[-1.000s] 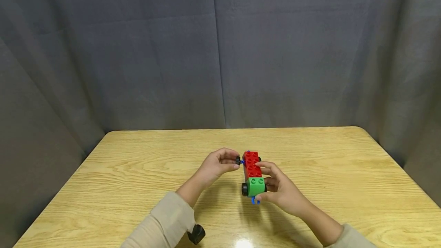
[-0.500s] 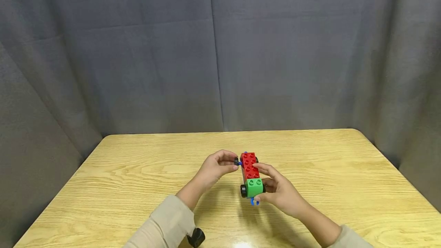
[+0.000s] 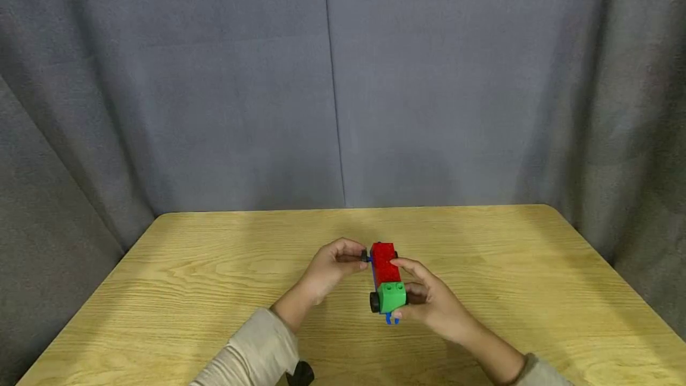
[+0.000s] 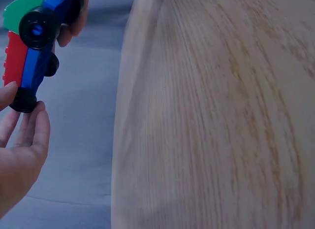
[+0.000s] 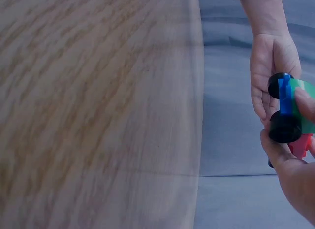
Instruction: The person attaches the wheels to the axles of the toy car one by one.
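Observation:
A toy car [image 3: 386, 270] built of a red studded brick, a green sloped brick and a blue base with black wheels hangs above the table. My right hand [image 3: 436, 302] grips it from the right, thumb at the green end and a fingertip on the red brick. With thumb and fingers, my left hand [image 3: 331, 265] pinches a black wheel [image 3: 364, 255] at the far left corner; a bit of blue shows between that wheel and the red brick. The left wrist view shows the blue base [image 4: 33, 69] from below, with the pinched wheel [image 4: 23, 101] at the fingertips.
The wood-grained table [image 3: 214, 279] spreads beneath both hands, its far edge against a grey curtain [image 3: 241, 106]. A black object [image 3: 301, 374] sits at the left sleeve's cuff, partly cut off by the frame.
Both hands and the car sit slightly lower and further left in the head view, which has itself shifted a little. The holds look the same, and the light on the table is dimmer.

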